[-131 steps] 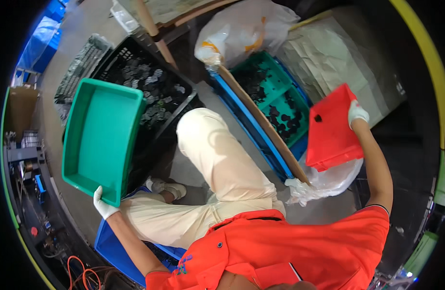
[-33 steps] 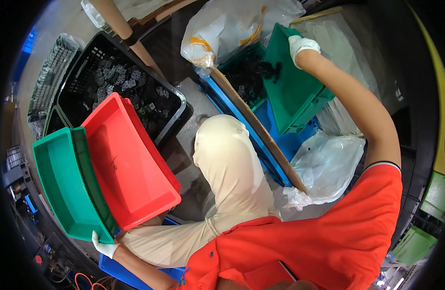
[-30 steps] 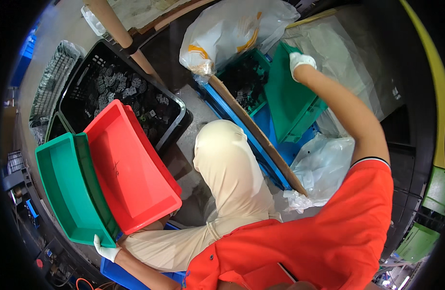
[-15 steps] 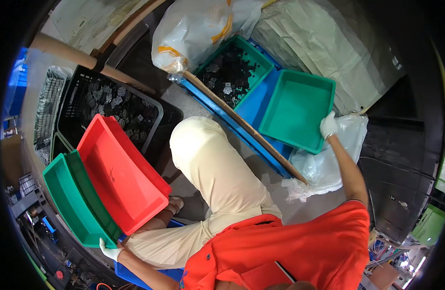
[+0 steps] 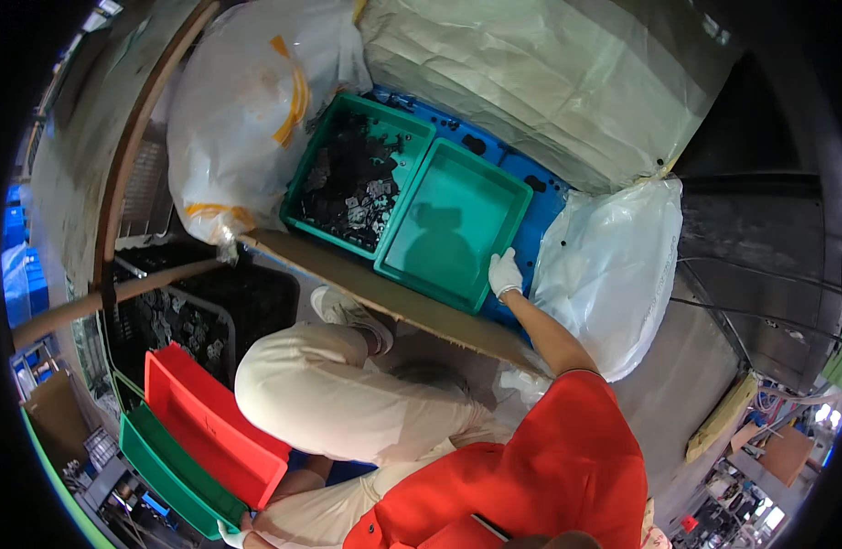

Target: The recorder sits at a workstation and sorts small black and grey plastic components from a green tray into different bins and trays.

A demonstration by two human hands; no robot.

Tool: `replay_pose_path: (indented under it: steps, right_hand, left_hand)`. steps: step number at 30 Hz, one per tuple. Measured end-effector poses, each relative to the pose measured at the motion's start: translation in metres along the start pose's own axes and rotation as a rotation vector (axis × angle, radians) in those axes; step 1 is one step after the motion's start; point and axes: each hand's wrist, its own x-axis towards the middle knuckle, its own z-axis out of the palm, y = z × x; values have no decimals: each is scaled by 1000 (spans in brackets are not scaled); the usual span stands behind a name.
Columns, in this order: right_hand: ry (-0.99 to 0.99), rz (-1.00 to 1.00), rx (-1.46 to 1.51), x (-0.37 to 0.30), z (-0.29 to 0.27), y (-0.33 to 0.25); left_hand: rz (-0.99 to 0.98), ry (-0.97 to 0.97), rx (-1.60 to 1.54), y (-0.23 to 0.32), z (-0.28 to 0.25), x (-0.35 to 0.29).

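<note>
My right hand (image 5: 505, 273), in a white glove, grips the right rim of a green plastic bin (image 5: 459, 224). Only a shadow shows inside this bin. It rests side by side with another green bin (image 5: 354, 174), which holds a heap of small black and metallic parts (image 5: 357, 188). At the lower left my gloved left hand (image 5: 232, 536) is closed on the near end of a stack of green bins (image 5: 178, 476). Red bins (image 5: 215, 425) lean against that stack on its right. The left hand is partly cut off by the lower edge.
A blue surface (image 5: 544, 206) lies under the two green bins, with a cardboard edge (image 5: 393, 306) in front. White plastic bags (image 5: 613, 274) flank it, and creased pale sheeting (image 5: 549, 82) rises behind. A black crate (image 5: 256, 302) of parts stands left of my legs, below a wooden pole (image 5: 155, 279).
The green bin in my right hand has moved left, closing the gap to the bin of parts. My view has shifted, and the left-hand bins now sit lower in it.
</note>
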Motion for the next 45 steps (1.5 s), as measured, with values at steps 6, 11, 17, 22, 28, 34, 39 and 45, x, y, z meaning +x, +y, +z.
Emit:
replay_pose_path:
  steps: [6,11,17,22,28,34,39,45]
  right_hand:
    - [587,-531,-128,128,-83,0]
    - [282,-713,-551,196,-74,18]
    - [287,-293,-5,201,-68,16]
    - [136,-202,117,194,-83,-83]
    - [14,224,-178,214,-79,-140]
    - [109,104,31,213,-64,-119]
    - [193,148,5,221,-56,-116]
    - [91,428,43,242,-49,-115]
  left_hand:
    - [23,-27,47,-12,26,-16]
    - [22,-24,71,-32,30,-25]
    - [37,-40,112,-20,37,-20]
    - [49,-46,150,-9,37,-17]
    - [41,-75,193,2,47,-4]
    - [23,-97,221,8,42,8]
    - [5,-131,252,10,49,16]
    - [-4,-173,285,21,59,25]
